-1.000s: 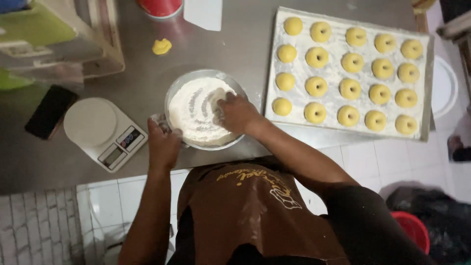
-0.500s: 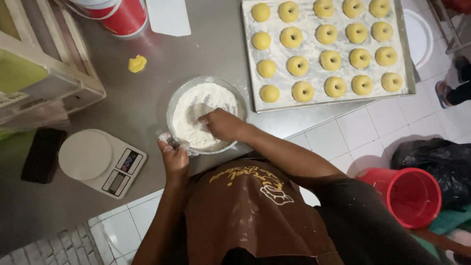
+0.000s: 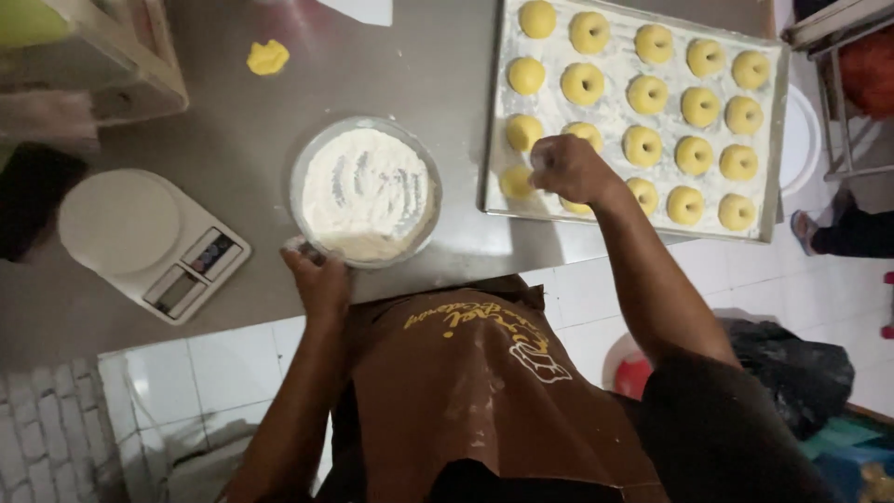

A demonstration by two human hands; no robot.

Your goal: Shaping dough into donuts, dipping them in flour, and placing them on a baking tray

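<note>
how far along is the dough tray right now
Done: the tray holds rows of shaped dough rounds. In hand: right hand is over the near-left rounds while left hand grips the flour bowl. Left: one dough lump lies loose on the table.

yellow dough rings (image 3: 643, 93), white flour (image 3: 366, 191), brown apron (image 3: 466, 391), white scale (image 3: 149, 242)

- The right hand (image 3: 570, 168) hides part of a dough ring on the tray (image 3: 773, 149).
- The crate (image 3: 112, 65) is cut off at the left edge.
- The fingertips of the left hand (image 3: 321, 279) are blurred at the rim of the flour bowl (image 3: 365, 192).
</note>
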